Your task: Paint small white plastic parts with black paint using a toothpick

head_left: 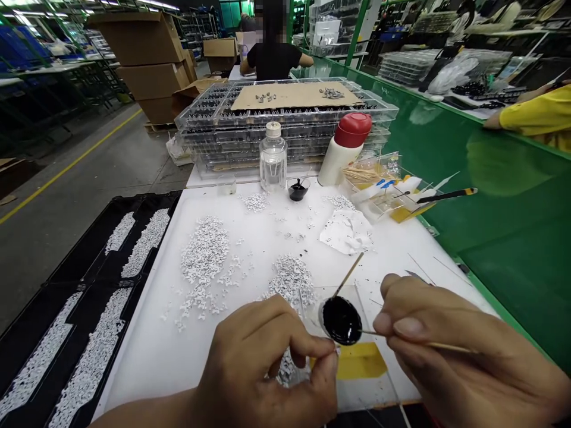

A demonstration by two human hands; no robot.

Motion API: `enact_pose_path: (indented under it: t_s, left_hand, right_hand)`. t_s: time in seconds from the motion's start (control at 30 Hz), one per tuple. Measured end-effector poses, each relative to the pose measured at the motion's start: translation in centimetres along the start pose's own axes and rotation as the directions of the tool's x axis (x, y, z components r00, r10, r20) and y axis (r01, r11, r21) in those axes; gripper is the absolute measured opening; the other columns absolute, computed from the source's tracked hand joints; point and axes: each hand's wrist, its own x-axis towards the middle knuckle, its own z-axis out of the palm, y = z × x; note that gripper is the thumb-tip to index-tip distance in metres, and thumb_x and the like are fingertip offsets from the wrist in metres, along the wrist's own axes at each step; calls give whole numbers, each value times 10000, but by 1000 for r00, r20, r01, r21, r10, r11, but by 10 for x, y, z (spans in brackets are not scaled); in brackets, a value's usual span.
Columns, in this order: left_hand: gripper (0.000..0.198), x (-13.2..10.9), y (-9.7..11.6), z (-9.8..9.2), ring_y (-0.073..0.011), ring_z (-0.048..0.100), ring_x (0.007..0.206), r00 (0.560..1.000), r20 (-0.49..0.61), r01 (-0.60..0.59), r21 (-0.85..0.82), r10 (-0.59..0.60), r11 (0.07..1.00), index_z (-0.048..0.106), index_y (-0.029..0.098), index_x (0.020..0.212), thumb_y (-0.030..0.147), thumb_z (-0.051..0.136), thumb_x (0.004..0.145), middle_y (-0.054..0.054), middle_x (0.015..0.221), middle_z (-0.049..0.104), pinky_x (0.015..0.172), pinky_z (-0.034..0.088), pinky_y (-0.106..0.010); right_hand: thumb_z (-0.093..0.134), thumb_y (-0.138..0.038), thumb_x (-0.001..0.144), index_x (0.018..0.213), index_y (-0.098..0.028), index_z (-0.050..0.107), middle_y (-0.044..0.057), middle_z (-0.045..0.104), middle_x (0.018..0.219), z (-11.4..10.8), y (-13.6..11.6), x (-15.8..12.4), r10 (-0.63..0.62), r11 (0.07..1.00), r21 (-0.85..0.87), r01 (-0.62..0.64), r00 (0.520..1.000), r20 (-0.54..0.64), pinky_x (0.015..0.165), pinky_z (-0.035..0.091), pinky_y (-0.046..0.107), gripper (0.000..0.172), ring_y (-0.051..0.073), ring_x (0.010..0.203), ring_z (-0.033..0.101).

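My left hand (pixel 263 362) pinches something tiny between thumb and fingertips, probably a small white plastic part, mostly hidden by the fingers. My right hand (pixel 446 339) holds a thin wooden stick (pixel 446 345), its tip reaching the pool of black paint (pixel 341 320) in a small round dish. A second wooden stick (pixel 348 275) leans up out of that dish. Heaps of small white plastic parts (pixel 203 255) lie on the white work surface (pixel 147 356), and another heap (pixel 292 279) sits just above my left hand.
A black tray of white parts (pixel 89 351) lies left of the table. Ahead stand stacked transparent trays (pixel 285 139), a glass bottle (pixel 273 157), a red-capped white bottle (pixel 347 148) and a small black dish (pixel 298 189). A yellow sleeve (pixel 539 113) and a person in black (pixel 273 53) are beyond.
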Motion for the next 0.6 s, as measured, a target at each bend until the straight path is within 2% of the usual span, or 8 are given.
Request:
enact_pose_path:
  t_s: [0.1, 0.17, 0.33, 0.6]
  left_hand:
    - [203, -3, 1, 0, -85, 634, 510, 999, 7, 38, -42, -37, 998, 762, 226, 907, 30, 757, 962, 45, 694, 723, 438, 457, -181]
    - [208, -5, 2, 0, -79, 630, 509, 999, 0, 47, -54, -47, 997, 756, 225, 908, 26, 752, 965, 51, 688, 709, 432, 449, -164]
    - [224, -4, 1, 3, -65, 632, 503, 999, 1, 35, -45, -35, 998, 725, 225, 890, 17, 731, 974, 61, 668, 693, 444, 471, -138]
    - [230, -4, 3, 4, -64, 623, 482, 999, 10, 35, -30, -34, 999, 706, 234, 891, 19, 726, 969, 63, 659, 684, 426, 461, -136]
  right_hand:
    - [930, -83, 1106, 1396, -261, 894, 66, 930, 1059, 4, -3, 8, -109, 994, 41, 103, 978, 177, 755, 754, 357, 342, 231, 842, 855]
    - [856, -30, 1147, 1449, -221, 849, 64, 931, 1101, 5, -4, 13, -140, 990, 62, 129, 962, 234, 797, 751, 320, 358, 198, 884, 853]
    - [838, 11, 1133, 1445, -212, 811, 53, 915, 1084, 6, -4, 19, -164, 986, 33, 161, 947, 276, 783, 760, 311, 384, 200, 903, 869]
    - [845, -22, 1134, 1386, -210, 812, 49, 909, 1038, 9, -4, 21, -171, 984, 2, 176, 949, 263, 726, 741, 313, 316, 193, 825, 841]
